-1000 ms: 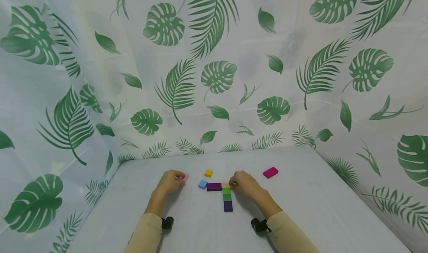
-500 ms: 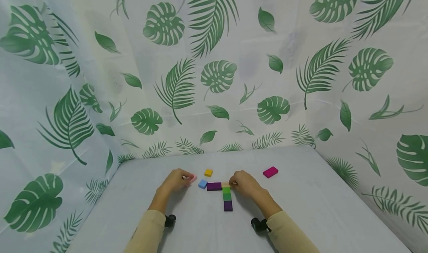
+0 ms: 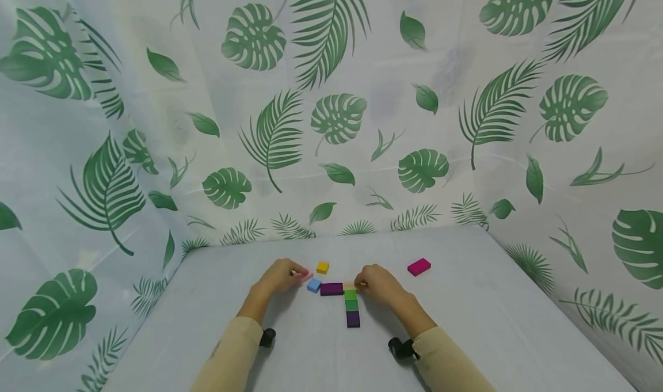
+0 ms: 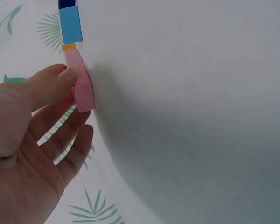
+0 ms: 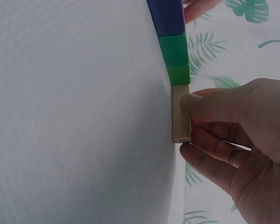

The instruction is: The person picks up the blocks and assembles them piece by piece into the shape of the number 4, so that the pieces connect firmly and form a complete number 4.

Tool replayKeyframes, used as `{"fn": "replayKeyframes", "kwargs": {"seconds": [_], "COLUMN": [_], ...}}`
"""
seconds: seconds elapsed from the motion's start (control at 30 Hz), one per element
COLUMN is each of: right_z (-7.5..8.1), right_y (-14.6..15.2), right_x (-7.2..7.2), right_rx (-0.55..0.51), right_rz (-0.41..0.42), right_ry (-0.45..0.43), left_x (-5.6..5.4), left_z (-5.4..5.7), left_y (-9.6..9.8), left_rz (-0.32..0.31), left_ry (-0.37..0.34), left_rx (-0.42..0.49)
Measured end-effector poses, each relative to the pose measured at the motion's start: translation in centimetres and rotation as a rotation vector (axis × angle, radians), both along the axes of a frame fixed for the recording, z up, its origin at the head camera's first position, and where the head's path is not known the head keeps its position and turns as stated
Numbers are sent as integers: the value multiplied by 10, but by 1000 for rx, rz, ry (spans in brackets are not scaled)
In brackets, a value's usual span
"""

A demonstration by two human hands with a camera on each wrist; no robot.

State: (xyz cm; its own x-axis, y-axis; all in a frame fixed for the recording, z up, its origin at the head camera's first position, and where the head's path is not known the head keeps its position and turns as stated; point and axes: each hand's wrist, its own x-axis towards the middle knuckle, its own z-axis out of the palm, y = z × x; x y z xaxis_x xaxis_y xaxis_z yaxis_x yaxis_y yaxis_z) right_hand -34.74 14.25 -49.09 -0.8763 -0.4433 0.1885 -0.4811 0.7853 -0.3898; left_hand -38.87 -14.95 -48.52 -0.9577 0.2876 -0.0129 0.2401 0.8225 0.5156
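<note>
**Both hands busy: pink block in the left, plain wood one in the right**

Going by the head view for clock directions. The pink block (image 3: 304, 276) is pinched in the left hand (image 3: 278, 276), thumb on one side, fingers on the other, and its long axis runs 8 to 2 o'clock, free end toward 2. It's at the left hand's 3 o'clock. The right hand (image 3: 380, 282) has a narrow thumb-and-finger grip on the wood block (image 3: 349, 286), long axis roughly 9 to 3, fingers covering the 3 o'clock end.

Around them: the yellow block (image 3: 323, 267) is near the pink one at 2 o'clock, and the blue block (image 3: 313, 285) is just beside it around 4 to 5. Can't tell if pink and blue touch. Blue also sits in the way, between pink and the purple bar (image 3: 331, 289), which lies 9 to 3 right at the wood block's 9 o'clock end. Dropping toward 6 from the wood block: light green block (image 3: 350, 295), darker green block (image 3: 351, 305), dark purple block (image 3: 353, 319), all in a line. The magenta block (image 3: 419, 267) is off alone past the right hand, between 2 and 3, pointing 8 to 2.
</note>
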Motion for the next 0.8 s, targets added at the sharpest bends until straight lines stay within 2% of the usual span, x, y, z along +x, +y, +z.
{"fn": "replayKeyframes", "kwargs": {"seconds": [0.37, 0.8], "right_z": [1, -2], "right_y": [0, 0], "right_x": [0, -1], "right_rx": [-4, -9], "right_rz": [-7, -3], "right_ry": [-3, -4], "left_x": [-10, -16], "left_z": [-1, -3], "left_y": [5, 14], "left_rz": [-46, -24], "left_ry": [8, -12], "left_rx": [-6, 1]}}
